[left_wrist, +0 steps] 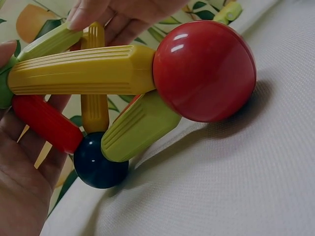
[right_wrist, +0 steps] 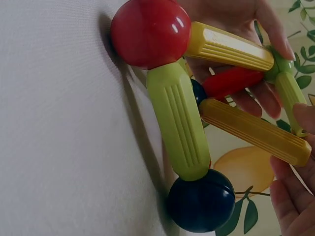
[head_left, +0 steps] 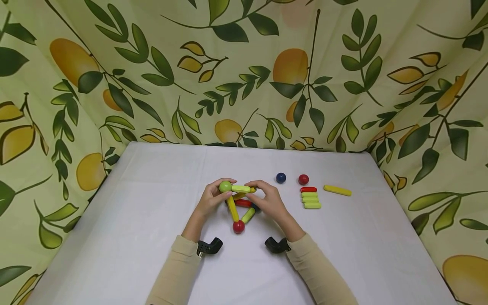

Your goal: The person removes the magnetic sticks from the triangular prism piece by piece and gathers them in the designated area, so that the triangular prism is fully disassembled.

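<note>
Both hands hold a frame of magnetic rods and balls above the white table in the head view. The left hand [head_left: 209,200] grips its green ball [head_left: 225,186], thumb in front and fingers behind. From that ball run a light green rod [head_left: 240,189], a yellow rod [head_left: 232,208] down to a red ball [head_left: 238,227], and a red rod [left_wrist: 47,123]. The right hand [head_left: 270,201] pinches the light green rod's far end, close to the upper end of a second yellow rod [right_wrist: 256,132]. Low down, another light green rod [right_wrist: 178,123] joins the red ball to a dark blue ball [right_wrist: 201,200].
Right of the hands lie a loose blue ball [head_left: 281,178], a red ball [head_left: 303,179], a short red rod [head_left: 309,189], several light green rods [head_left: 310,200] and a yellow rod [head_left: 337,190]. A leaf-and-fruit patterned curtain [head_left: 244,84] surrounds the white table [head_left: 152,254].
</note>
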{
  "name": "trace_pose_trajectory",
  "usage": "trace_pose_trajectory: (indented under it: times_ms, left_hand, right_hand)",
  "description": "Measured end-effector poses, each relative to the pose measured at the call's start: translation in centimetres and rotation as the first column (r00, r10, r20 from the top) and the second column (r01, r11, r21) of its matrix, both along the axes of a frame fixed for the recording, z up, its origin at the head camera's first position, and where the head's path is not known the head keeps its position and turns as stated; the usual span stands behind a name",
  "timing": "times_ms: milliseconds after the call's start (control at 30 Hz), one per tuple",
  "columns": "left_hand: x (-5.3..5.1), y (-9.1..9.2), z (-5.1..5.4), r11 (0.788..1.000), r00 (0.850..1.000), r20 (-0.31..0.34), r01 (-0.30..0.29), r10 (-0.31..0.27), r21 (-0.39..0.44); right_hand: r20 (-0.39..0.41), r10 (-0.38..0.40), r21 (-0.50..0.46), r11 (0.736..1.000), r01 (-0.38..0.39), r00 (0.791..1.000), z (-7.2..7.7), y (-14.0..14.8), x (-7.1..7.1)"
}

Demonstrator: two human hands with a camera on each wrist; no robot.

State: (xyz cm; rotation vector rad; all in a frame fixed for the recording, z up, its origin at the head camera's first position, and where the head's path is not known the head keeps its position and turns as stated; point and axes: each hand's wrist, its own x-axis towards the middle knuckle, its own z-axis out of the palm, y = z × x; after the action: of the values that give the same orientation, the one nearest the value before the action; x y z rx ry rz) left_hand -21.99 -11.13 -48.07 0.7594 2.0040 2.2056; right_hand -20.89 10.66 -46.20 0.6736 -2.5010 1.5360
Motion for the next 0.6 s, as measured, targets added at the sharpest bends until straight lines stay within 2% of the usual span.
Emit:
trace_pose_trajectory:
  times_ms: [333, 467, 600]
  left_hand:
    - [0.0, 0.0, 0.0, 1.000, 1.000, -0.017, 0.005, -0.005, 0.009]
    - [0.1, -0.1, 0.1, 1.000, 1.000, -0.020, 0.008, -0.008, 0.006]
    - [0.0, 0.0, -0.1, 1.000, 1.000, -0.025, 0.006, -0.006, -0.002]
  right_hand:
    - [-0.003, -0.034, -0.064, 0.997, 0.033, 0.999, -0.1, -0.5, -0.1]
    - [-0.029, -0.063, -0.072, 0.996, 0.060, 0.998, 0.0, -0.8, 0.0]
    - [-0.089, -0.091, -0.070, 0.994, 0.085, 0.992, 1.5, -1.2, 1.0]
